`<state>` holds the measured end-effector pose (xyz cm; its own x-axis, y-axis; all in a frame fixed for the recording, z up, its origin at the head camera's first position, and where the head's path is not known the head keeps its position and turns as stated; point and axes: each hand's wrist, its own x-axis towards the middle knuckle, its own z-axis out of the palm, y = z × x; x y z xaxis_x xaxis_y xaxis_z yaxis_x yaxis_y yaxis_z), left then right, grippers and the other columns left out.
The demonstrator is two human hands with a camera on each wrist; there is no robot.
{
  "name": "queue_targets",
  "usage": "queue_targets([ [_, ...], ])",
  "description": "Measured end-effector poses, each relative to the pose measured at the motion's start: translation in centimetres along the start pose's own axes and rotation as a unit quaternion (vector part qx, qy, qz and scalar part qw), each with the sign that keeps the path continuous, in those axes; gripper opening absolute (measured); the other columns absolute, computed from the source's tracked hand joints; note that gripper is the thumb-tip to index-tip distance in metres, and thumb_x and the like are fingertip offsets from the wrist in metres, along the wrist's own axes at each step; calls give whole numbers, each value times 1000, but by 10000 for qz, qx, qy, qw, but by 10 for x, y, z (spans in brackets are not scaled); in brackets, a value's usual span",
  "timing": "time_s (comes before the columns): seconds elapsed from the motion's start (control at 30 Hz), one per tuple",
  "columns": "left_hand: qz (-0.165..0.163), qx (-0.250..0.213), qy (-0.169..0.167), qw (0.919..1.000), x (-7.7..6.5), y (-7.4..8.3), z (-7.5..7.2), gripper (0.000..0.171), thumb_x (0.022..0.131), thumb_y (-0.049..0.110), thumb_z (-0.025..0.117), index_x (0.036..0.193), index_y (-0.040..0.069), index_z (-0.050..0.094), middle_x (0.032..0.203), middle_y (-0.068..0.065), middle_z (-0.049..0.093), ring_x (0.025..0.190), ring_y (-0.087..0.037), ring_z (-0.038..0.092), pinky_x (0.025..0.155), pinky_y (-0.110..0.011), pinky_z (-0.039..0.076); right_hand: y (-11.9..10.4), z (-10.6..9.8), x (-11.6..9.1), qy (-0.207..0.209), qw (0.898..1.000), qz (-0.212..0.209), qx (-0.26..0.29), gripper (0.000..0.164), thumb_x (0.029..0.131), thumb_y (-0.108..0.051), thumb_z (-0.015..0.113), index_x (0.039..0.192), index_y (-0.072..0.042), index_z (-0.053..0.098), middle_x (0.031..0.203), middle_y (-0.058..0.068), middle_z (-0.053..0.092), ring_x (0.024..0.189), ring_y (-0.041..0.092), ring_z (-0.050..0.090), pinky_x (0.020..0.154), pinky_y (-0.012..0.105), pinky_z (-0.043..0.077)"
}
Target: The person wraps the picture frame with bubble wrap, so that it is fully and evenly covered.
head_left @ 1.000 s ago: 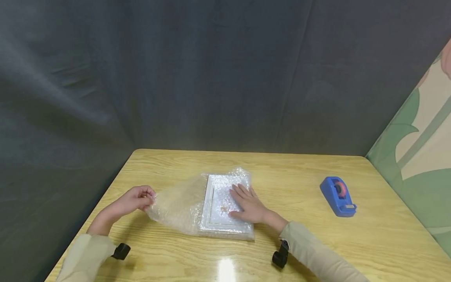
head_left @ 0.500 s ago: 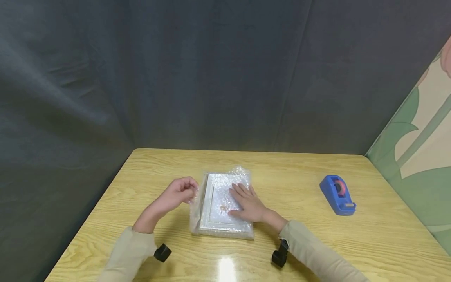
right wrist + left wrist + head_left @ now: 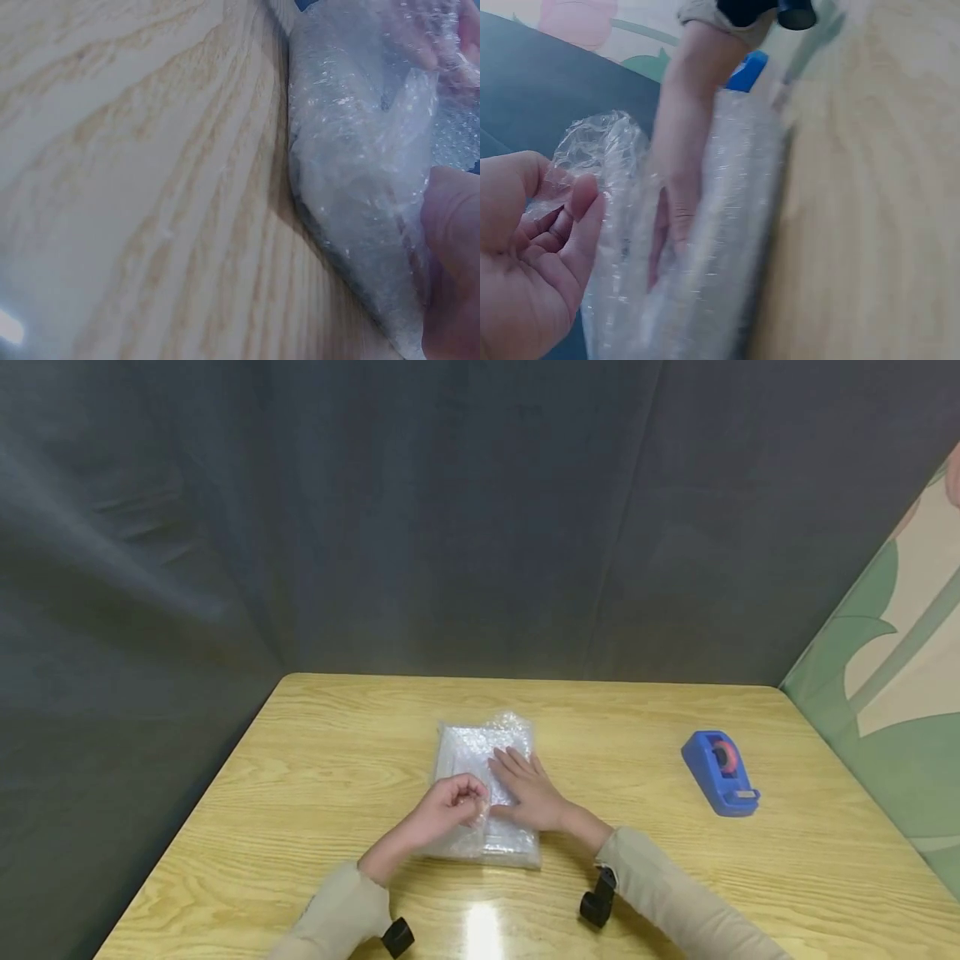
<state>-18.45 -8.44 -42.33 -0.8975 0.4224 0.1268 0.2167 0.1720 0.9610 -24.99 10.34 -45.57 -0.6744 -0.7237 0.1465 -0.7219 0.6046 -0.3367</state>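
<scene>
A pale picture frame (image 3: 512, 842) lies flat on the table, wrapped in clear bubble wrap (image 3: 459, 845). My left hand (image 3: 448, 808) pinches the loose edge of the wrap between thumb and fingers, holding that flap folded over the left part of the frame. Seen from the left wrist, the bubble wrap (image 3: 731, 195) rises in a fold toward the pinching fingers. My right hand (image 3: 534, 797) rests spread on the wrapped frame, its thumb close to the flap's edge. In the right wrist view, the right hand (image 3: 454, 255) lies against the crinkled wrap (image 3: 360, 142).
A blue tape dispenser (image 3: 716, 781) with a reddish roll stands on the right side of the wooden table (image 3: 322, 760). Behind the table hangs a dark curtain (image 3: 465, 527). A patterned wall (image 3: 907, 693) borders the right side.
My left hand has moved right, carrying the bubble wrap's loose end from the table's left side over the picture frame. My right hand has stayed in place on the frame.
</scene>
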Motion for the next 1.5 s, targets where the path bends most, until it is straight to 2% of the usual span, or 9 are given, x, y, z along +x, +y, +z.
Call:
queue_targets([
  [0.27,-61,135,324,9994,-9,-7,10,21,86,-2,49,105,-9,54,92,-14,58,70,-6,51,64,-18,49,0,0,1,86,9993,-145,349,64,87,-25,56,137,6,31,145,25,20,134,42,12,105,62,0],
  [0.43,137,929,278,9952,-12,-13,21,20,88,4,52,106,-4,58,90,-7,60,77,-6,51,67,-19,48,-1,-1,1,86,9978,-3,651,46,95,-12,39,136,7,32,144,25,21,134,43,11,104,62,-1],
  [0.57,426,1608,273,9857,-13,-13,31,22,88,8,55,106,-2,61,87,-3,61,79,-8,55,70,-19,50,-2,-2,2,96,9942,327,1025,43,99,-17,31,136,4,35,145,22,24,135,40,11,106,60,-2],
  [0.67,634,2233,243,9724,-14,-11,37,19,86,12,59,101,1,64,86,-1,62,76,-6,55,69,-17,49,-2,-3,3,108,9915,416,1227,46,99,-23,33,135,4,36,145,21,24,135,39,11,106,60,-3],
  [0.87,889,3548,-116,9306,-20,-5,42,17,84,23,63,96,10,66,95,5,63,85,-4,53,76,-17,46,-1,0,2,221,9964,52,811,59,88,-27,56,133,7,37,143,25,27,133,43,15,105,62,0],
  [1.03,894,3464,-472,9326,-24,1,25,23,88,18,59,109,10,62,110,2,61,102,-10,53,89,-27,45,-1,3,3,332,9969,-48,706,60,87,-26,58,133,7,38,142,25,28,133,43,16,104,63,2],
  [1.23,489,4278,-84,9025,-35,2,-30,47,87,25,60,127,4,50,132,-13,47,121,-27,43,100,-45,37,-2,2,4,244,9963,-9,820,61,88,-28,56,134,7,36,143,25,25,133,43,14,104,63,0],
  [1.4,-132,3873,-668,9195,-46,-12,-55,65,91,37,52,141,2,29,148,-17,20,134,-33,22,107,-49,23,0,2,2,176,9966,-33,803,60,90,-28,54,134,8,35,143,25,25,133,43,13,104,63,0],
  [1.5,-143,4015,-869,9116,-47,-20,-47,64,95,39,41,142,0,21,149,-17,11,136,-32,13,109,-46,18,2,-1,1,33,9959,44,908,58,92,-29,48,136,6,33,145,24,22,134,42,10,105,62,-3],
])
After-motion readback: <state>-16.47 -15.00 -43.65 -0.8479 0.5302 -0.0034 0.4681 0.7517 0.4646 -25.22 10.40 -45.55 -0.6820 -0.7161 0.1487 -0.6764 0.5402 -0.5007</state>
